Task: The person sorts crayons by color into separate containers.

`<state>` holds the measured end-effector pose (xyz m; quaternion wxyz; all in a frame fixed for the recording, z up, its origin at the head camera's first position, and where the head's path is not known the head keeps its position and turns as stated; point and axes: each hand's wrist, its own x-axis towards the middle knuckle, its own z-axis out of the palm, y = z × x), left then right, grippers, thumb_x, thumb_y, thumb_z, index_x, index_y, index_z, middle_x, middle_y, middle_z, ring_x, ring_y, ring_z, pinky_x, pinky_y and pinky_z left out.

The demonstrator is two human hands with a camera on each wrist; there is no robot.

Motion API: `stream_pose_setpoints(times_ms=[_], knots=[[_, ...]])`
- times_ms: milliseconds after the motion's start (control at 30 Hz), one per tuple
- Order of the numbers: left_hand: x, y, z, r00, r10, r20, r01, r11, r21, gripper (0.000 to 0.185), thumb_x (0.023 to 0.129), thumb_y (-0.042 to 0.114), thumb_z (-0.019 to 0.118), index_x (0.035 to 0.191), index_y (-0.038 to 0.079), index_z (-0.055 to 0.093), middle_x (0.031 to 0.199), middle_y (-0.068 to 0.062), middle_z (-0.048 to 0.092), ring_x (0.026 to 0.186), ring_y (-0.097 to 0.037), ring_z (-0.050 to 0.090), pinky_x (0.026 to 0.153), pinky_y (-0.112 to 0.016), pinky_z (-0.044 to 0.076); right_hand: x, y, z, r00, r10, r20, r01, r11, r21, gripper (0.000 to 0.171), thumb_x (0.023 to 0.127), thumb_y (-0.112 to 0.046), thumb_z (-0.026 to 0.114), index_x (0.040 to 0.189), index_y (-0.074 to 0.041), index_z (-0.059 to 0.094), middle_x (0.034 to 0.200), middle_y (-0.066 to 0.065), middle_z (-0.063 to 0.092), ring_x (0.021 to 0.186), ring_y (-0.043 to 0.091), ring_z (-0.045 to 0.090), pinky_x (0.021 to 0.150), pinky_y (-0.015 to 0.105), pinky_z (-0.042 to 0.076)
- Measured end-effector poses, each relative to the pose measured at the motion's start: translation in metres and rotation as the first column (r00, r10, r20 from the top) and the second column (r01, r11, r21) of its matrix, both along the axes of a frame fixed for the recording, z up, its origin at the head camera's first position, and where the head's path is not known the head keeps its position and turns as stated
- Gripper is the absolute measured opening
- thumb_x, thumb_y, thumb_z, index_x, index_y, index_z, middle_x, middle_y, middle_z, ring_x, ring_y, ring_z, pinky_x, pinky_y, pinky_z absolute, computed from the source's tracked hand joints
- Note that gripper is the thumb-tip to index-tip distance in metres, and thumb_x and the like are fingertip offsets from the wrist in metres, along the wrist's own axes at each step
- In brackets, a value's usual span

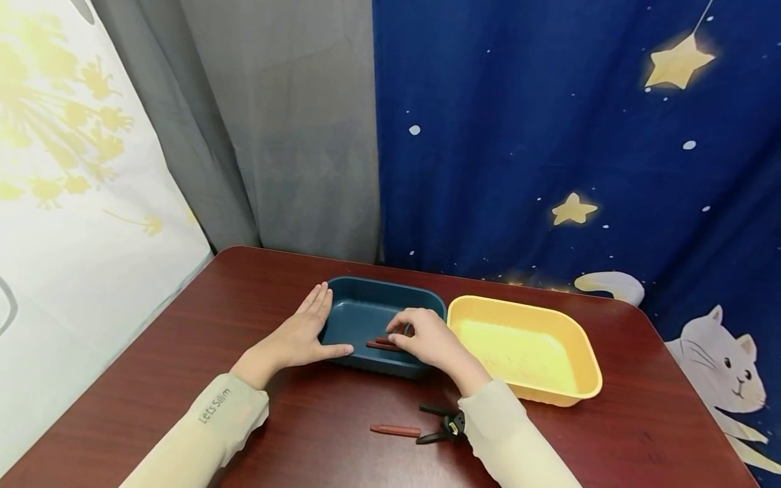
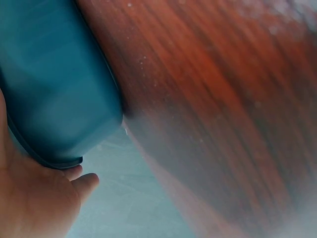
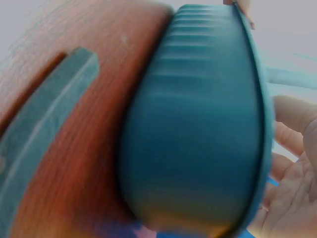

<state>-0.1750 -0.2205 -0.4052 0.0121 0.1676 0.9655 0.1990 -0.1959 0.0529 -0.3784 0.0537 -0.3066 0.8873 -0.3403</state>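
A dark blue bin (image 1: 356,318) stands on the table, with reddish-brown sticks (image 1: 382,344) in its front right part. My left hand (image 1: 299,335) rests against the bin's left end, its fingers straight and the thumb spread along the front rim. Over the bin's right front side reaches my right hand (image 1: 421,332), fingers bent down beside the sticks. Whether it pinches one is hidden. Its fingers (image 3: 292,119) show past the rim in the right wrist view. Nearer me lie a reddish stick (image 1: 395,430) with a tapered end and a black legged tool (image 1: 451,425).
A yellow bin (image 1: 586,349) stands right beside the blue one, with the right forearm passing its front left corner. The dark red wooden table (image 1: 305,434) ends at curtains, grey (image 1: 305,135) on the left and blue with stars (image 1: 488,135) on the right.
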Motion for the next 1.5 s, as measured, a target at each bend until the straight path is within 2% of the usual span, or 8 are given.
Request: stream_pose_setpoints(times_ms=[267,467,633,800,1000,1200,1500], knots=[[-0.002,-0.001,-0.001,1.000,-0.003,-0.007,0.003,1.000,-0.003,0.122,0.081,0.074,0.063,0.157,-0.006,0.009,0.167,-0.020,0.000,0.155,-0.038,0.002,0.123,-0.054,0.018,0.012,0.016,0.008,1.000,-0.012,-0.008,0.012,0.998,-0.060,0.010,0.093,-0.016,0.069,0.101,-0.014,0.076,0.093,-0.005,0.070,0.080,0.012,0.059,0.072,0.024,0.051],[-0.003,-0.003,-0.001,1.000,-0.002,-0.012,0.002,1.000,0.007,0.122,0.080,0.073,0.064,0.157,-0.006,0.010,0.167,-0.020,0.001,0.155,-0.039,0.002,0.123,-0.055,0.018,0.026,0.024,0.015,0.998,0.021,-0.055,-0.026,0.996,-0.087,0.010,0.093,-0.017,0.070,0.101,-0.015,0.075,0.093,-0.007,0.069,0.082,0.007,0.058,0.075,0.027,0.054],[-0.003,-0.004,-0.001,1.000,0.002,-0.014,-0.002,1.000,-0.001,0.123,0.080,0.074,0.063,0.157,-0.006,0.009,0.167,-0.019,0.001,0.155,-0.038,0.001,0.123,-0.055,0.017,0.040,0.026,0.019,0.998,0.048,-0.047,-0.052,0.993,-0.105,0.009,0.092,-0.016,0.071,0.100,-0.019,0.075,0.090,-0.010,0.067,0.081,0.005,0.058,0.072,0.024,0.053],[-0.003,-0.004,-0.002,1.000,0.005,-0.019,-0.005,1.000,-0.005,0.124,0.080,0.075,0.062,0.157,-0.006,0.009,0.167,-0.019,0.001,0.155,-0.039,0.002,0.123,-0.055,0.017,0.053,0.026,0.017,0.996,0.083,-0.035,-0.086,0.990,-0.112,0.009,0.093,-0.016,0.070,0.100,-0.016,0.075,0.090,-0.009,0.067,0.079,0.002,0.058,0.070,0.023,0.052],[-0.003,-0.004,-0.003,1.000,0.005,-0.020,-0.006,1.000,-0.007,0.125,0.079,0.078,0.061,0.157,-0.006,0.009,0.167,-0.019,0.001,0.155,-0.039,0.003,0.123,-0.055,0.017,0.065,0.023,0.008,0.990,0.143,0.016,-0.142,0.987,-0.073,0.009,0.093,-0.017,0.070,0.100,-0.017,0.075,0.086,-0.009,0.066,0.073,-0.001,0.055,0.067,0.019,0.050],[-0.003,-0.003,-0.003,1.000,0.001,-0.026,-0.001,1.000,-0.004,0.124,0.079,0.076,0.062,0.157,-0.006,0.010,0.167,-0.020,0.002,0.155,-0.039,0.003,0.123,-0.055,0.018,0.070,0.018,0.000,0.974,0.213,0.074,-0.216,0.976,0.038,0.012,0.093,-0.019,0.070,0.102,-0.015,0.076,0.090,-0.011,0.066,0.070,-0.003,0.052,0.067,0.016,0.048],[0.001,-0.001,-0.003,1.000,-0.003,-0.029,0.003,1.000,0.000,0.123,0.080,0.075,0.063,0.156,-0.007,0.011,0.167,-0.020,0.003,0.155,-0.040,0.004,0.123,-0.055,0.018,0.073,0.011,-0.015,0.962,0.255,0.101,-0.267,0.953,0.141,0.008,0.088,-0.019,0.074,0.096,-0.019,0.076,0.076,-0.016,0.058,0.063,-0.007,0.050,0.061,0.013,0.044]])
